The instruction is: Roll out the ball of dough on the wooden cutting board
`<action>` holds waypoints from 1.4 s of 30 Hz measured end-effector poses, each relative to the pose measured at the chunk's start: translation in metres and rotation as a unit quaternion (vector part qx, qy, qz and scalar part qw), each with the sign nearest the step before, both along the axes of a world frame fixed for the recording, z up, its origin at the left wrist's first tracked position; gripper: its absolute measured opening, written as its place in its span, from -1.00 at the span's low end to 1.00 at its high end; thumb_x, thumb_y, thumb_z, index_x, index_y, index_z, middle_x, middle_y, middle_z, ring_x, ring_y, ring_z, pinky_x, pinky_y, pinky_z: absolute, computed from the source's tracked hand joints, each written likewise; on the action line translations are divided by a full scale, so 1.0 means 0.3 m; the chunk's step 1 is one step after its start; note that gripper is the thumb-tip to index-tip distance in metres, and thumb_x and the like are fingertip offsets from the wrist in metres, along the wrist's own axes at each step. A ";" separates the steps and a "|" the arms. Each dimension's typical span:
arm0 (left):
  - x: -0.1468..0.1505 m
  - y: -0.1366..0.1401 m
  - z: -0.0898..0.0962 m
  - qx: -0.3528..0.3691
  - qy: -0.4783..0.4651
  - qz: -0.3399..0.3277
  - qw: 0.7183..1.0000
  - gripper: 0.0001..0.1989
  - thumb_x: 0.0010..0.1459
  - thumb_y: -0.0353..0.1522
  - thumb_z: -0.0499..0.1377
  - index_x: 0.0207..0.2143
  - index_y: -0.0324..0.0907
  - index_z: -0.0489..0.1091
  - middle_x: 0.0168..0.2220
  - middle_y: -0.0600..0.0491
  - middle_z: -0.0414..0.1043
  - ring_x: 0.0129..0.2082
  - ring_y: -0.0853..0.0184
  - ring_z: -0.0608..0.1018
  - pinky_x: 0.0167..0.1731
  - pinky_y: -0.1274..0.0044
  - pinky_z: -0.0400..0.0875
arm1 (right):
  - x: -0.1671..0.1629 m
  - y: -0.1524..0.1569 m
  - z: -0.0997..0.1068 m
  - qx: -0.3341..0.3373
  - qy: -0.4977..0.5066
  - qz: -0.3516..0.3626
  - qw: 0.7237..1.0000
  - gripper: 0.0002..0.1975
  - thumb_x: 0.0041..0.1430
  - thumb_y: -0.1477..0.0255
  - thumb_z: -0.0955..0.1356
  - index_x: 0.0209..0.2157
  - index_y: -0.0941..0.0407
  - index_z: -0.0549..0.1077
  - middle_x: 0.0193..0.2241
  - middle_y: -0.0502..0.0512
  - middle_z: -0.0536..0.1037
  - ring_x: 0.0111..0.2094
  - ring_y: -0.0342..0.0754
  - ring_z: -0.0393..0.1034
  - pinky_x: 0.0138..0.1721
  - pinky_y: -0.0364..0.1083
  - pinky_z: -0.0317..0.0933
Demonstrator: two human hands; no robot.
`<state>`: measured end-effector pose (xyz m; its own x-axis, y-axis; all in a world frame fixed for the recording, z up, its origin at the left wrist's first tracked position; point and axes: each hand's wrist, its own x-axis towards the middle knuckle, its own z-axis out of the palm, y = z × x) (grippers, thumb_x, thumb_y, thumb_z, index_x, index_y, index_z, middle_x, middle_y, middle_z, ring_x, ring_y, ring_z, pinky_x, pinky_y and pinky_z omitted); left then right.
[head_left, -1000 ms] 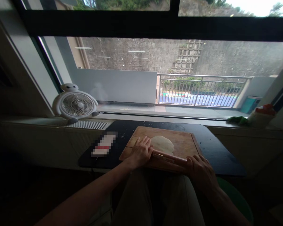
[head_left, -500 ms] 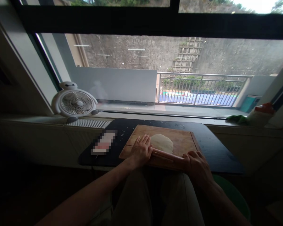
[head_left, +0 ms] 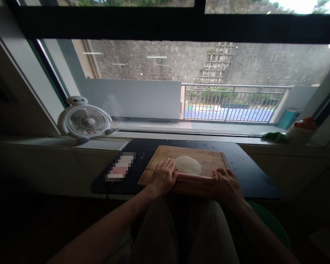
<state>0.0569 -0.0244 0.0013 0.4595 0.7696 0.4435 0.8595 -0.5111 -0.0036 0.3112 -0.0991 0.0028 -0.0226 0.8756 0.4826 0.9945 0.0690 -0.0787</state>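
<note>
A wooden rolling pin (head_left: 195, 178) lies across the near part of a wooden board (head_left: 210, 157). My left hand (head_left: 164, 176) presses on the pin's left end, its fingers fairly straight and pointing away from me. At the other end, my right hand (head_left: 227, 184) is wrapped over the pin with bent fingers. Just beyond the pin is a flat, roundish sheet of pale dough (head_left: 187, 164), its near edge at or under the pin. My hands cover both ends of the pin.
The board rests on a dark table (head_left: 253, 176). A blurred-out pale and pink item (head_left: 121, 167) lies at its left. On the sill stand a white fan (head_left: 89, 121), a green cloth (head_left: 275, 136) and a white bottle with an orange top (head_left: 302, 132). A green stool (head_left: 272, 220) is at lower right.
The right end of the rolling pin has moved away from me with my right hand, so the pin lies more level across the board. My left hand has barely moved.
</note>
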 end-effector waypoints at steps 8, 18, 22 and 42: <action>0.026 0.041 0.019 -0.006 0.002 0.020 1.000 -0.51 0.27 -0.21 -0.15 0.08 -0.30 0.29 0.14 -0.12 0.25 0.19 0.18 0.22 0.16 0.32 0.06 | 0.019 0.052 -0.007 -0.015 0.001 -0.012 1.000 -0.65 0.27 0.36 0.09 -0.18 0.09 0.45 -0.12 0.11 0.42 -0.03 0.02 0.17 -0.07 -0.02 0.03; 0.030 0.057 0.029 -0.015 0.002 0.034 0.999 -0.54 0.25 -0.20 -0.13 0.04 -0.23 0.33 0.11 -0.07 0.29 0.17 0.21 0.25 0.13 0.32 0.10 | 0.013 0.110 0.034 -0.073 0.007 -0.038 0.997 -0.62 0.27 0.35 0.07 -0.21 0.09 0.45 -0.13 0.13 0.42 -0.01 0.04 0.16 -0.05 0.01 0.01; 0.022 0.027 0.028 -0.002 0.002 0.006 1.000 -0.53 0.27 -0.20 -0.15 0.07 -0.24 0.29 0.12 -0.08 0.28 0.17 0.22 0.25 0.14 0.33 0.10 | 0.010 0.081 0.016 -0.063 0.004 -0.037 0.997 -0.62 0.26 0.34 0.07 -0.13 0.10 0.43 -0.10 0.14 0.40 0.01 0.05 0.14 -0.03 0.02 -0.01; 0.003 -0.082 0.011 0.010 0.018 -0.047 0.999 -0.48 0.28 -0.17 -0.18 0.15 -0.26 0.18 0.17 -0.11 0.20 0.21 0.19 0.17 0.17 0.29 0.01 | 0.012 0.115 0.016 -0.087 0.000 -0.039 0.995 -0.60 0.29 0.31 0.05 -0.04 0.07 0.38 -0.03 0.17 0.35 0.07 0.06 0.07 0.03 0.03 -0.08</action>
